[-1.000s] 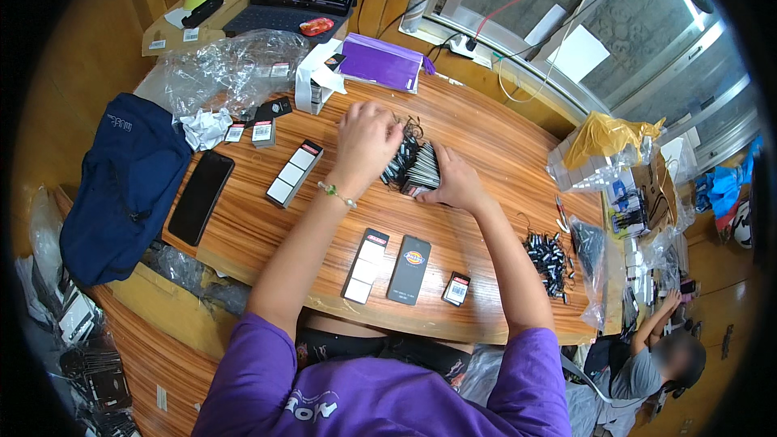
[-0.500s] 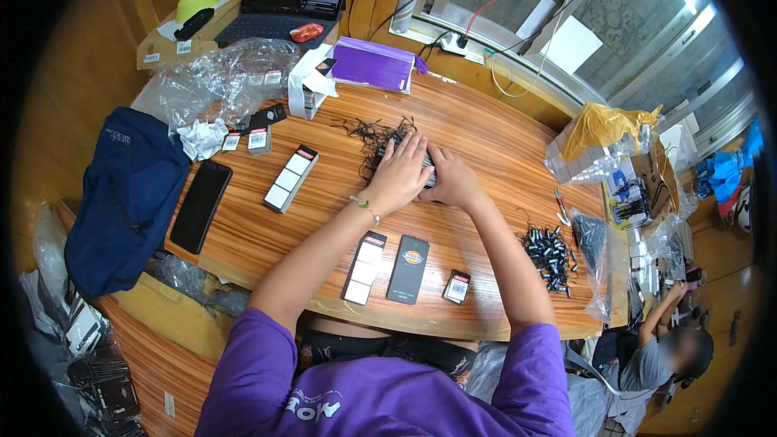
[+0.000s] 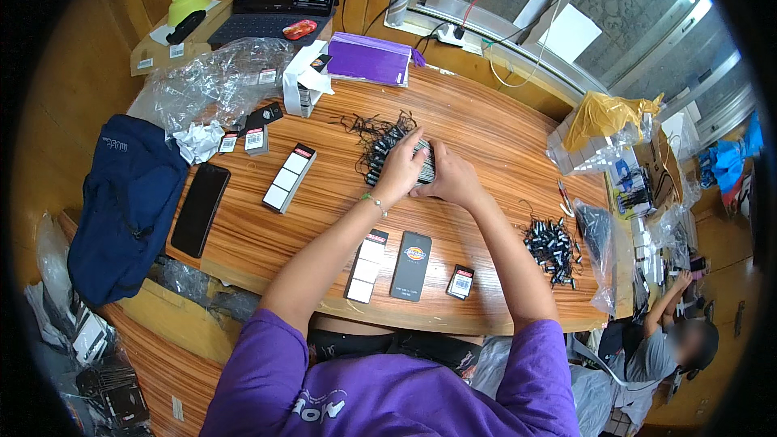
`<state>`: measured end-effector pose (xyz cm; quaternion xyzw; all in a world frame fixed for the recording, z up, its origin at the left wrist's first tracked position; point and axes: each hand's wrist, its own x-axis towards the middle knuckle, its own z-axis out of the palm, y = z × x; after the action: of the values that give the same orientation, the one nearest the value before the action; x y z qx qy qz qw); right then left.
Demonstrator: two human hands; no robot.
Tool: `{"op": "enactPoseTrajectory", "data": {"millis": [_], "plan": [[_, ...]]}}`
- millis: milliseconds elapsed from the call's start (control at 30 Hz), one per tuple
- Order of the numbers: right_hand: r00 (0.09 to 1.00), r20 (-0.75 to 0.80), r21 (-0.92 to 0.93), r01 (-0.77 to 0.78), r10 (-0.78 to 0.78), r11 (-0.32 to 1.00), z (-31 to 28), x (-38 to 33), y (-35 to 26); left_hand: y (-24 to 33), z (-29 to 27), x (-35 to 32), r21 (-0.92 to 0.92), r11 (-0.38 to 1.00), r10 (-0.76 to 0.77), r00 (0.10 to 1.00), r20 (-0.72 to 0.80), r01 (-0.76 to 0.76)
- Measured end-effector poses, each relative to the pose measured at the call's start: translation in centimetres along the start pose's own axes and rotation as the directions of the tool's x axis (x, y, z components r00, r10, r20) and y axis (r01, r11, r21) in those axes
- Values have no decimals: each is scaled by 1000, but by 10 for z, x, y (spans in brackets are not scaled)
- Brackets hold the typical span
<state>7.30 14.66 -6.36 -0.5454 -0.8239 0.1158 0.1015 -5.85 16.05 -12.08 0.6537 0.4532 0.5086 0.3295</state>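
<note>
A stack of dark hang tags point(image 3: 377, 163) with black cords point(image 3: 380, 126) stands at the middle of the table, the cords spreading out to its far left. My left hand point(image 3: 402, 168) is closed around the stack's near left side. Across from it, my right hand point(image 3: 452, 176) grips the right side, and both hands' fingertips meet near the top. Much of the stack is hidden beneath my fingers. Closer to me lie a white-panelled tag stack point(image 3: 367, 265), a dark grey tag point(image 3: 411, 265) and a small barcoded tag point(image 3: 460, 282).
A heap of black cord fasteners point(image 3: 552, 251) lies at right, by red-handled snips point(image 3: 565, 194) and a clear bag point(image 3: 597, 259). At left are another tag stack point(image 3: 289, 180), a phone point(image 3: 199, 210) and a blue bag point(image 3: 125, 206). A laptop point(image 3: 275, 24) stands behind; a co-worker point(image 3: 660, 348) sits far right.
My left hand has drawn back toward me and its fingers have curled in, so more of the tag stack and its cords show. My right hand stays at the stack's right side.
</note>
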Motion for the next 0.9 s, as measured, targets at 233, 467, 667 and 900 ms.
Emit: {"op": "enactPoseTrajectory", "data": {"millis": [233, 467, 667, 900], "plan": [[995, -103, -89, 2, -11, 996, 6, -11, 2, -10, 1, 1, -275, 939, -164, 972, 166, 205], [998, -23, -51, -65, 64, 997, -3, -12, -4, -6, -10, 2, -384, 897, -135, 963, 233, 219], [994, -106, -70, -21, 14, 997, 3, -13, -6, -11, 5, 20, -122, 990, -77, 997, -11, 75], [994, -73, -60, -81, 77, 995, -1, -16, -12, -7, 4, 17, -183, 973, -142, 990, -8, 139]]}}
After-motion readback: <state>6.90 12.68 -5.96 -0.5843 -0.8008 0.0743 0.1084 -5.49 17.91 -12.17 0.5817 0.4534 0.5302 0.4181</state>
